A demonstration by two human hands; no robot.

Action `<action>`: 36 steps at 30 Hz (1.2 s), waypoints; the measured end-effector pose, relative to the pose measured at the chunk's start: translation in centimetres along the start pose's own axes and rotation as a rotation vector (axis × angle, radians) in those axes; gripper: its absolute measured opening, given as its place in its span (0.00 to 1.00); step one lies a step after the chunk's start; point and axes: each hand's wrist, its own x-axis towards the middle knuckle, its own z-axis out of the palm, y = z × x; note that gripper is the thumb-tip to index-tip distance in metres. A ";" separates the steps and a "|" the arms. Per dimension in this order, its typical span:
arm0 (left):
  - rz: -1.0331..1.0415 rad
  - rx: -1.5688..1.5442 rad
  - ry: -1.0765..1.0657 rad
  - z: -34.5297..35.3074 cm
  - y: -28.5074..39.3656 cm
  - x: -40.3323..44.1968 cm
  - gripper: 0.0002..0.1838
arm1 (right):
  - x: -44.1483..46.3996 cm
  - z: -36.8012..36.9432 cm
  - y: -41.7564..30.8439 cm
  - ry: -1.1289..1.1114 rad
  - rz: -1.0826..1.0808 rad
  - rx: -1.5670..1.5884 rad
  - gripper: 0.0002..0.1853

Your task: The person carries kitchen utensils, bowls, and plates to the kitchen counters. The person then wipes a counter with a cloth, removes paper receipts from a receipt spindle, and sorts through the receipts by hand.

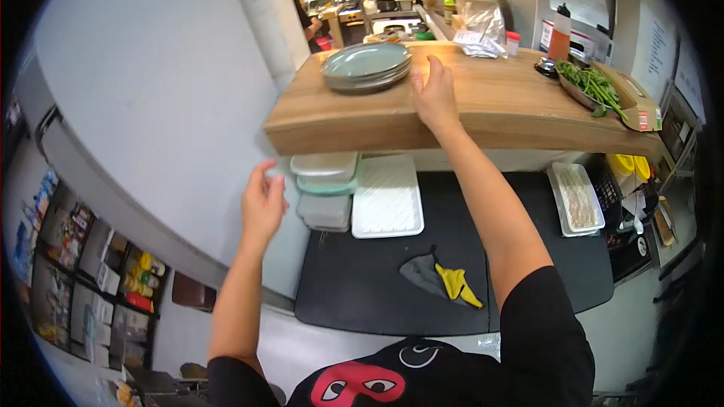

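Black shirt (456, 378) is filling six o'clock, nearest. Plates (368, 68) are sitting stacked at twelve o'clock on the wooden tabletop (505, 94), presumably nested to save room. Right hand (436, 94), one o'clock, is standing just beside their three-o'clock edge, fingers loosely spread; contact: cannot tell. Left hand (262, 202), nine o'clock, is hanging spread, unladen. Bowl (577, 97), two o'clock, is holding leafy greens (590, 83), likely corralling loose stems.
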 end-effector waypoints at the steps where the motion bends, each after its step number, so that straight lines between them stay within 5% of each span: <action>1: -0.030 -0.016 -0.028 1.5 0.7 3.3 0.17 | 1.0 0.0 0.1 -0.027 0.114 0.078 0.26; 9: -0.514 -0.301 -0.096 10.5 1.6 19.5 0.26 | 9.9 1.1 4.9 -0.758 0.787 0.318 0.34; 18: -0.644 -0.014 -0.252 12.3 2.8 22.3 0.29 | 12.0 5.6 5.4 -0.965 0.712 0.404 0.31; 22: -0.633 -0.129 -0.346 11.5 1.0 23.3 0.18 | 11.4 4.8 5.1 -0.912 0.645 0.453 0.26; 29: -0.536 -0.279 -0.210 12.1 2.0 20.8 0.17 | 10.9 5.5 5.2 -0.910 0.620 0.424 0.24; 36: -0.412 -0.652 -0.080 10.7 3.0 16.5 0.19 | 9.8 3.7 2.4 -1.034 0.597 0.892 0.25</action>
